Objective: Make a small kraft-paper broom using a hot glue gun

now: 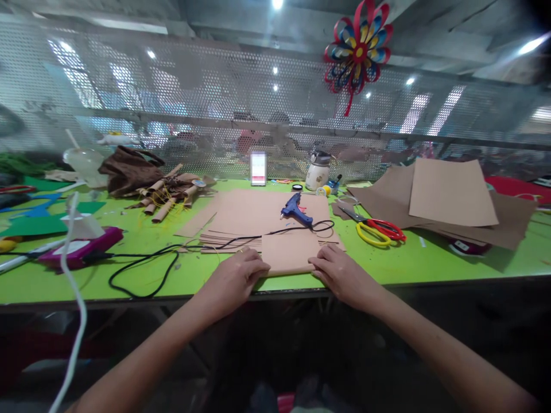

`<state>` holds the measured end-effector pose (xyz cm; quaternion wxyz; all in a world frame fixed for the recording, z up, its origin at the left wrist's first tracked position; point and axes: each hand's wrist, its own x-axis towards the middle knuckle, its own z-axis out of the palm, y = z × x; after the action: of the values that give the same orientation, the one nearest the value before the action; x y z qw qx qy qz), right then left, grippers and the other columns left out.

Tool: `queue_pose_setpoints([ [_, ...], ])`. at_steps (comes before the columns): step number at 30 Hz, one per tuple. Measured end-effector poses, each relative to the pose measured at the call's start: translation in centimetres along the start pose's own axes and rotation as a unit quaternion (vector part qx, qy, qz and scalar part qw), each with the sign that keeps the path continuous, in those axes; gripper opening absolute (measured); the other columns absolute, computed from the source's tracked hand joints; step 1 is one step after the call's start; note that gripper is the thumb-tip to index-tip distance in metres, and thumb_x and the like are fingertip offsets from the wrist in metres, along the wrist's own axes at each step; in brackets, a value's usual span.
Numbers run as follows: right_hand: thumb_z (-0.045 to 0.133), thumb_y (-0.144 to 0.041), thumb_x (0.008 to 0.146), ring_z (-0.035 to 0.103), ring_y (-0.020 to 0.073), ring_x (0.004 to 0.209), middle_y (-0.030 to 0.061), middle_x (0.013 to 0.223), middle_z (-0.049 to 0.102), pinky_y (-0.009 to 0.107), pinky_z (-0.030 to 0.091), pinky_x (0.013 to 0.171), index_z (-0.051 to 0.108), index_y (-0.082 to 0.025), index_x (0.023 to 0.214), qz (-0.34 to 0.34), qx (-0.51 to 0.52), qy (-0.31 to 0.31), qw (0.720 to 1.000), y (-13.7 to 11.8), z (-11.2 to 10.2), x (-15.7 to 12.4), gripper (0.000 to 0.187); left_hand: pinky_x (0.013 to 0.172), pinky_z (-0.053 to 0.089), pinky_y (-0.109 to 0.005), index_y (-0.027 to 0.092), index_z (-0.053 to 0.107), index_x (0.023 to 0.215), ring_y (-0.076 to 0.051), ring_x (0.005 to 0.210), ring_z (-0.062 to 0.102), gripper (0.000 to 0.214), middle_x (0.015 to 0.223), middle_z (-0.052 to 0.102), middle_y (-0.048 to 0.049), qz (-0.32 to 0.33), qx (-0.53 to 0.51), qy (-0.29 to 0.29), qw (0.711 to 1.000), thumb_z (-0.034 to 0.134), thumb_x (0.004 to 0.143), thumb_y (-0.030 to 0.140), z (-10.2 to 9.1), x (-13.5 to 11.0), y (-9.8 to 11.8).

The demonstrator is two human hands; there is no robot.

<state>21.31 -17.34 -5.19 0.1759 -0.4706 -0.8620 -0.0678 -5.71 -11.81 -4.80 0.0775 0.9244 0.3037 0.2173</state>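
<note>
A small piece of tan kraft paper (289,251) lies at the table's front edge, its near side looking slightly curled. My left hand (240,274) pinches its left near corner between thumb and fingers. At the right near corner my right hand (338,271) grips the same paper. Just beyond it, a blue glue gun (297,210) rests on a larger tan sheet (241,201), its black cord looping across. Scissors (379,230) with red and yellow handles lie right of my right hand.
A purple power strip (81,246) and black cord are on the left, near a white cable (71,287). Rolled paper tubes (163,207) lie beside a brown bag (129,172). Stacked brown sheets (451,195) fill the right. A phone (258,169) and bottle (317,172) stand behind.
</note>
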Motion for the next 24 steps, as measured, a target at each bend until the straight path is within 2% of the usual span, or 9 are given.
queue_pose_setpoints([
  [4, 0.049, -0.021, 0.094, 0.048, 0.0245, 0.09, 0.0097, 0.089, 0.056, 0.037, 0.043, 0.079, 0.063, -0.014, 0.095, 0.003, -0.053, -0.019, 0.998, 0.0, 0.0, 0.1, 0.016, 0.07, 0.041, -0.029, 0.019, 0.069, 0.093, -0.019, 0.083, 0.053, 0.027, 0.087, 0.058, -0.0067, -0.004, 0.042, -0.001, 0.999, 0.042, 0.092, 0.016, -0.2, 0.2, 0.3],
  [8, 0.047, -0.019, 0.095, 0.049, 0.0239, 0.087, 0.0099, 0.087, 0.057, 0.036, 0.042, 0.075, 0.062, -0.014, 0.088, -0.022, -0.104, -0.034, 0.994, -0.1, 0.1, 0.2, 0.016, 0.071, 0.041, -0.029, 0.019, 0.069, 0.095, -0.019, 0.083, 0.053, 0.027, 0.088, 0.057, -0.0066, 0.004, 0.063, -0.012, 0.998, 0.043, 0.091, 0.015, -0.1, 0.2, 0.3],
  [18, 0.047, -0.009, 0.092, 0.048, 0.0227, 0.084, 0.0098, 0.087, 0.057, 0.034, 0.039, 0.073, 0.063, -0.011, 0.091, -0.089, -0.137, -0.082, 0.983, 0.3, -0.8, 0.4, 0.016, 0.072, 0.042, -0.027, 0.019, 0.069, 0.095, -0.017, 0.083, 0.053, 0.024, 0.089, 0.056, -0.0063, 0.02, 0.021, 0.0, 1.0, 0.045, 0.092, 0.019, -0.2, -0.1, 0.1],
  [21, 0.045, -0.008, 0.092, 0.047, 0.0221, 0.084, 0.0096, 0.087, 0.057, 0.034, 0.038, 0.075, 0.063, -0.011, 0.092, -0.116, -0.132, -0.078, 0.981, 0.8, -0.8, 0.6, 0.018, 0.072, 0.042, -0.027, 0.018, 0.069, 0.095, -0.017, 0.082, 0.054, 0.022, 0.088, 0.056, -0.0065, 0.022, 0.017, 0.009, 1.0, 0.047, 0.092, 0.024, -0.1, -0.1, 0.1],
  [24, 0.042, -0.01, 0.094, 0.047, 0.0226, 0.084, 0.0101, 0.087, 0.057, 0.034, 0.037, 0.075, 0.062, -0.011, 0.094, -0.108, -0.131, -0.065, 0.983, 0.9, -0.6, 0.4, 0.019, 0.069, 0.042, -0.027, 0.017, 0.069, 0.091, -0.017, 0.079, 0.053, 0.024, 0.085, 0.056, -0.0064, 0.028, 0.02, 0.021, 0.999, 0.047, 0.093, 0.025, 0.2, 0.0, -0.2],
])
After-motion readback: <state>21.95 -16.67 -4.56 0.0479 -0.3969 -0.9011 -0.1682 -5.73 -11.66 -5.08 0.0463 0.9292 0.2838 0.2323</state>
